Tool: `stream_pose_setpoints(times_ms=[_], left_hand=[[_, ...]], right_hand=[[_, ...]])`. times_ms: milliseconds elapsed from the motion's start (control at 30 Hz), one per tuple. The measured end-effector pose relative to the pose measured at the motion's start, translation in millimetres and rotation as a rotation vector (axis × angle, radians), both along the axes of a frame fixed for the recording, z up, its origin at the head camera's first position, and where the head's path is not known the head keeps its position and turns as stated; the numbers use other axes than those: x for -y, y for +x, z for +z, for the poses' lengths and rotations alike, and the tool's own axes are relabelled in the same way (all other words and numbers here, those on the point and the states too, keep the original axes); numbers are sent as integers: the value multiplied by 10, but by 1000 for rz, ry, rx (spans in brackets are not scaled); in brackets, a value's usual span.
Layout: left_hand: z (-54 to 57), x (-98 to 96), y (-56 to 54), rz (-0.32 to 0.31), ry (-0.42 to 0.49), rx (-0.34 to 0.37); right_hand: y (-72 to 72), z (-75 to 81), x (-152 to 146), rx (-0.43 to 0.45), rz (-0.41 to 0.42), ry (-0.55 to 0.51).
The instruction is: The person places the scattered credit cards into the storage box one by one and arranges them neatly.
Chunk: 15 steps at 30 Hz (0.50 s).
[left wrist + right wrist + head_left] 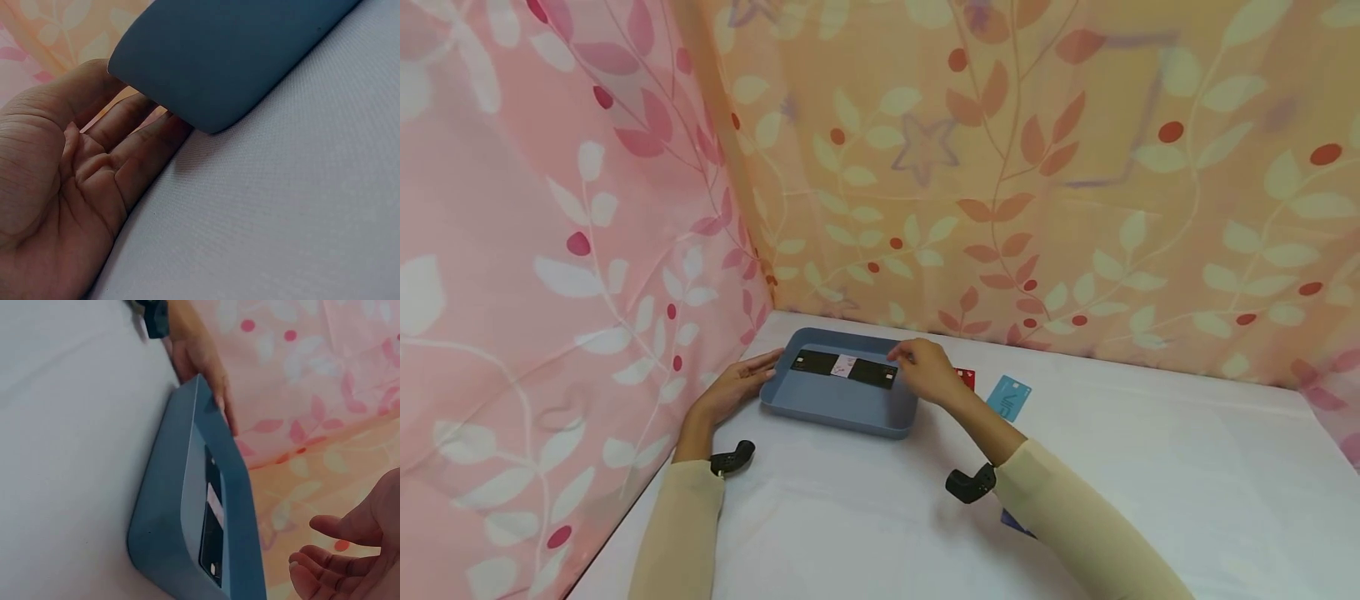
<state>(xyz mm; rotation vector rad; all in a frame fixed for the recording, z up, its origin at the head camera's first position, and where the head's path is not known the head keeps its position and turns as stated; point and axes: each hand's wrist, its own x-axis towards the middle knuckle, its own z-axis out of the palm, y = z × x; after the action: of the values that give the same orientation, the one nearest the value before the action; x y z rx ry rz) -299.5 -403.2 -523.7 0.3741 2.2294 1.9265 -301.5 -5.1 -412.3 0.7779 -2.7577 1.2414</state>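
A blue-grey tray (pixel 842 408) lies on the white cloth. Across its floor sits a row: a black card (pixel 812 362), a small pale slip with handwriting (pixel 843 366) and a second black card (pixel 868 373), each black one with a chip. My left hand (pixel 737 387) touches the tray's left end, its fingers extended along the wall; the left wrist view shows them behind the corner. Above the tray's right end hovers my right hand (pixel 928 371), fingers loosely bent. In the right wrist view that hand (pixel 350 556) holds nothing and stands apart from the tray.
A red card (pixel 966 378) and a light blue VIP card (pixel 1009 398) lie right of the tray. Partly under the right sleeve shows a dark blue card (pixel 1017 524). Patterned cloth walls, pink (pixel 512 250) and orange (pixel 865 208), bound the left and back.
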Motion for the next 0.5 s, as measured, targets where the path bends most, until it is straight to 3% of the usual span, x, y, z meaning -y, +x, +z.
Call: stream_pose_setpoints(times_ms=[233, 500], left_hand=[[-17, 17, -11, 11, -15, -3], [-22, -4, -20, 9, -4, 2]], right_hand=[[212, 74, -215, 68, 21, -38], [442, 122, -498, 81, 39, -82]])
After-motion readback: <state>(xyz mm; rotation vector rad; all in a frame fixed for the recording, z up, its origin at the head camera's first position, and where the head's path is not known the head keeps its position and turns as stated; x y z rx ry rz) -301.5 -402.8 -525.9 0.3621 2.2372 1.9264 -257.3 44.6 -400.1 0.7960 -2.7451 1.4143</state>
